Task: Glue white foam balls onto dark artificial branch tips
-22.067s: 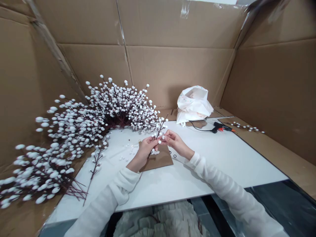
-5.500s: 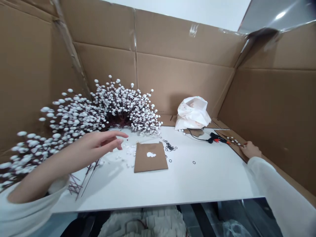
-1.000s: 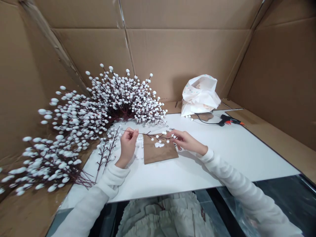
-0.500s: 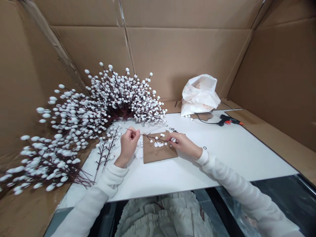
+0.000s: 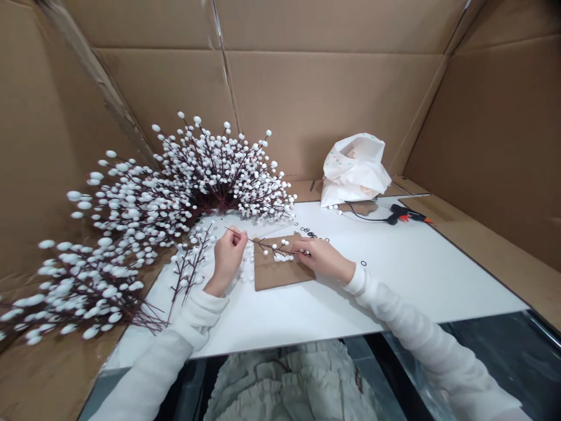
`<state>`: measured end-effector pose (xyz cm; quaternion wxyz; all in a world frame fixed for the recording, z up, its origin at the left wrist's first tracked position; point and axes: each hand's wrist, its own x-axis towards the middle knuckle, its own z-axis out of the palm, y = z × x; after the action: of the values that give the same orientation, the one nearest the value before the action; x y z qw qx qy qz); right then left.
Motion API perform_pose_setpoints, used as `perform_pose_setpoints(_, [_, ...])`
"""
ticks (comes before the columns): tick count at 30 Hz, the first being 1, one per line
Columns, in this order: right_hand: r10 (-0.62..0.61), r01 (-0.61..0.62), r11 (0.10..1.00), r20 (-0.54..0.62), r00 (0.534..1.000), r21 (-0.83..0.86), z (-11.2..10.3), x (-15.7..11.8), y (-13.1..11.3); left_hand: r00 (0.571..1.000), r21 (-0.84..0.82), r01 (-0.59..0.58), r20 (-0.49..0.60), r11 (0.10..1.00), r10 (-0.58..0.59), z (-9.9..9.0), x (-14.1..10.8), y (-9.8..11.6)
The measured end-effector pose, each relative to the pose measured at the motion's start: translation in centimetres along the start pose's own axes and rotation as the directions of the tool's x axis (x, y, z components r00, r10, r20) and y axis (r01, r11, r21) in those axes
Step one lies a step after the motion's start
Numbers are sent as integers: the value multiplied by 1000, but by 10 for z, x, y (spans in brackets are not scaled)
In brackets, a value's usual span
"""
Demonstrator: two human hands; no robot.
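My left hand (image 5: 228,255) pinches the bare end of a thin brown berry branch (image 5: 272,245) dotted with white balls. At the branch's other end is my right hand (image 5: 323,256), fingers closed around the tip among its balls; my fingers partly hide what they grip there. The branch spans level between both hands, above a square piece of brown cardboard (image 5: 280,278). A small pile of white balls (image 5: 283,257) shows on the cardboard, and more white balls (image 5: 248,266) lie along its left side. Left of my left hand, bare brown branches (image 5: 189,266) lie on the white board.
Big bunches of white-berry branches (image 5: 219,158) spread along the left and back. Small black rings (image 5: 311,234) lie behind the cardboard. A white bag (image 5: 356,169) and a black-and-orange glue gun (image 5: 409,214) are at the back right. Cardboard walls (image 5: 333,105) surround the white board (image 5: 416,269).
My right hand has shifted slightly left along the branch tip, uncovering more black rings behind it. My left hand stays almost in place, pinching the stem.
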<state>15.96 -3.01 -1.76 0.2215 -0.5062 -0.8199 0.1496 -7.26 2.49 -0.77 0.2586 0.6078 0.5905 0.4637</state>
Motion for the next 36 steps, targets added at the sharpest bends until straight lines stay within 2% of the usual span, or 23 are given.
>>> perform_pose_setpoints(12, [13,-13,1000,32,999,-21,6,2,-2,1000,-16,7,-15,1000,-7,0,2,0])
perform_pose_setpoints(22, [-20,21,1000,-9,1000,19,7,2,0,1000,-49,25,-10,998,-25,1,3,0])
perform_pose_setpoints(26, [4,-3,998,-17,1000,65,3,1,-2,999,-173,36,-10,984,-38,2,4,-4])
perform_pose_setpoints(28, [7,-2,990,-34,999,143,0,1,-2,999,-269,54,8,962,-54,2,6,-7])
perform_pose_setpoints(31, [40,-22,931,-41,998,365,-4,1,0,995,-363,96,45,927,-85,1,10,-10])
perform_pose_setpoints(34, [143,-146,778,55,988,612,-6,2,2,993,-443,122,53,888,-109,-1,12,-10])
perform_pose_setpoints(36, [198,-204,672,93,976,712,-6,2,3,993,-483,119,37,868,-116,-3,14,-8])
